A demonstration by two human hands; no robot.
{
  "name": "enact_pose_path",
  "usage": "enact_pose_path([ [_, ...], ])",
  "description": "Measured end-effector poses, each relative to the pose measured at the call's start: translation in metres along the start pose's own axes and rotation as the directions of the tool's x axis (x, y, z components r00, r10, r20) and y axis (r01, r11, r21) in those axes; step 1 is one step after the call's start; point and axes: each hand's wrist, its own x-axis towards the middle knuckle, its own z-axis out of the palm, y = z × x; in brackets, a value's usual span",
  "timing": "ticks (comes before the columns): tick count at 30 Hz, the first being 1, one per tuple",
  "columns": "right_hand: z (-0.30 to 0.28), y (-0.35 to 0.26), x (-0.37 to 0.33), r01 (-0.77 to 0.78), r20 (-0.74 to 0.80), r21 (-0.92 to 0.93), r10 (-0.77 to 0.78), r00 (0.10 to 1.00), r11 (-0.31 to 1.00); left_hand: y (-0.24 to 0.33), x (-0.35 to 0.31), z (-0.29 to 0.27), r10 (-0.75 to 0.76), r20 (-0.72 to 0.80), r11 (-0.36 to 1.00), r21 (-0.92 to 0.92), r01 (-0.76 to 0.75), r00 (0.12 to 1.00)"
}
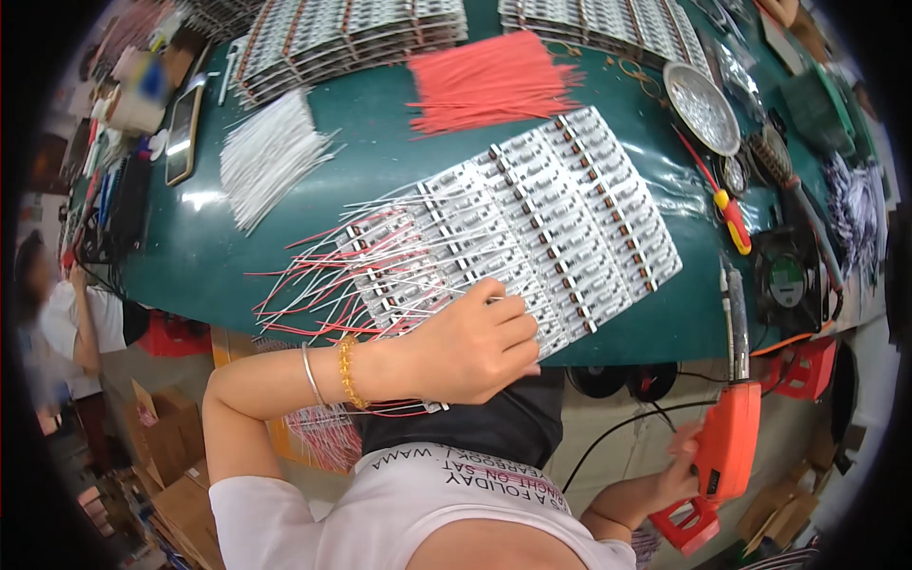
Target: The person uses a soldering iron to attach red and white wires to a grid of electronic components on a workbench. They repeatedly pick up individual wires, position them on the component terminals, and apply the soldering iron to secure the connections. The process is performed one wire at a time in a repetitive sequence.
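- My left hand (480, 342) curls over the white circuit panel (594, 204); whether it pinches anything, I cannot tell.
- My right hand (678, 472) grips the red soldering gun (731, 442).
- The panel lies on the desk (366, 152), wires (309, 290) at its left.

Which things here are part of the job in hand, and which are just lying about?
Apparently part of the job:
- light panel under the left hand
- red gun-shaped tool in the right hand
- white wire pile
- red wire pile

Apparently just lying about:
- phone
- red-and-yellow screwdriver
- cardboard box

Left fingers (518, 331) are curled and right fingers (683, 445) clenched.
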Motion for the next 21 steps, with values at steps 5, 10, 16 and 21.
enact_pose_path([
  [5,-0.103,0.010,0.039,0.005,0.123,-0.373,0.044,0.991,0.928,-0.041,0.024,-0.042,0.050,-0.313,0.916,0.392,0.081,0.948],
  [10,-0.053,-0.017,0.071,0.236,0.131,-0.176,-0.215,0.968,0.956,-0.157,0.075,-0.037,-0.118,-0.376,0.804,0.507,0.311,0.919],
  [16,-0.010,-0.027,0.067,0.295,0.214,-0.264,-0.243,0.946,0.918,-0.181,0.106,-0.021,-0.190,-0.333,0.736,0.574,0.358,0.924],
  [21,-0.007,-0.026,0.050,0.045,0.146,-0.187,-0.017,0.989,0.981,-0.171,0.103,-0.032,-0.339,-0.440,0.820,0.294,0.491,0.831],
])
